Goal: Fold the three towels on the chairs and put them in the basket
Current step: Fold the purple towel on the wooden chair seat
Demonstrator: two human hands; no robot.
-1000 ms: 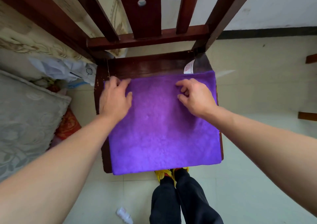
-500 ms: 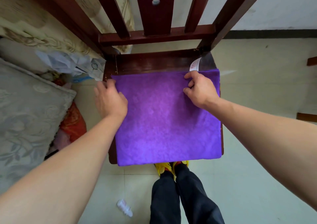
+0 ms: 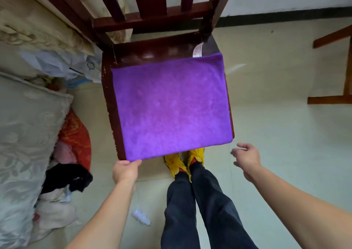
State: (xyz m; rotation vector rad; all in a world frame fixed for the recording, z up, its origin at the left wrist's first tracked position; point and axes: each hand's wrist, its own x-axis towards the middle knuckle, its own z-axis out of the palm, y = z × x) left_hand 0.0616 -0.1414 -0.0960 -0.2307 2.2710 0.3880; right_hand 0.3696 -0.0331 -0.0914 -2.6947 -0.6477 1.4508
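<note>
A purple towel (image 3: 171,105) lies flat, folded into a rectangle, on the seat of a dark red wooden chair (image 3: 152,48). A white label (image 3: 197,50) sticks out at its far right corner. My left hand (image 3: 124,170) pinches the towel's near left corner at the seat's front edge. My right hand (image 3: 246,158) hovers just off the near right corner with fingers spread, holding nothing. No basket is in view.
A grey patterned cushion (image 3: 24,130) and a heap of clothes (image 3: 66,172) lie on the floor to the left. My legs and yellow shoes (image 3: 182,161) stand right before the chair. A small plastic bottle (image 3: 141,216) lies on the floor. Another wooden frame (image 3: 339,67) stands at right.
Both hands have pulled back from the towel's far edge to its near edge. The left hand now grips the near left corner; the right hand has come off the towel.
</note>
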